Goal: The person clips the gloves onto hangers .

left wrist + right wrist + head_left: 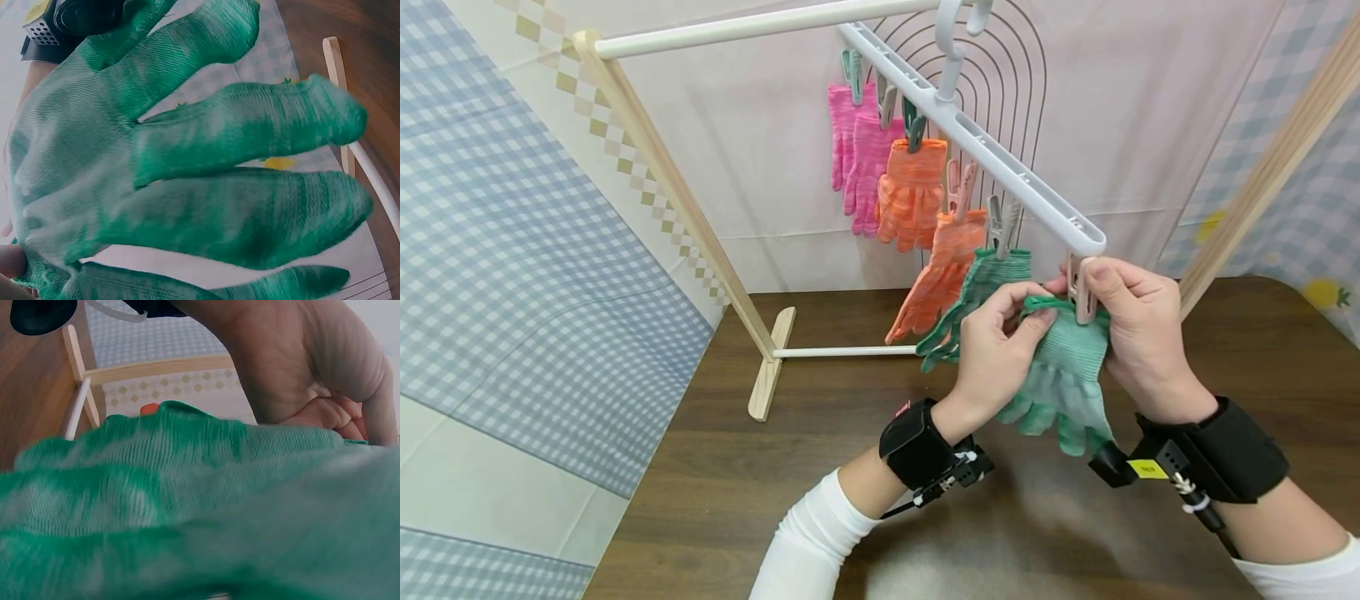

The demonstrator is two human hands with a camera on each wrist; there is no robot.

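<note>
In the head view my left hand (1000, 358) pinches the cuff of a light green knit glove (1071, 358) between thumb and fingers. My right hand (1138, 333) grips a pinkish-beige clothespin (1084, 296) under the near end of a white hanger bar (1015, 171). The lower end of that clothespin overlaps the glove's cuff; whether it bites the cloth I cannot tell. The glove hangs fingers down and fills much of both wrist views, its green fingers (250, 212) spread near the left camera. Behind it a darker green glove (1000, 271) hangs from a grey clothespin (1000, 225).
Farther along the bar hang orange gloves (912, 187) and pink gloves (872, 167) on clothespins. The hanger hooks over a white rail (760, 25) of a wooden stand (677, 192). A lower white rod (842, 352) runs just above the brown wooden table (722, 500).
</note>
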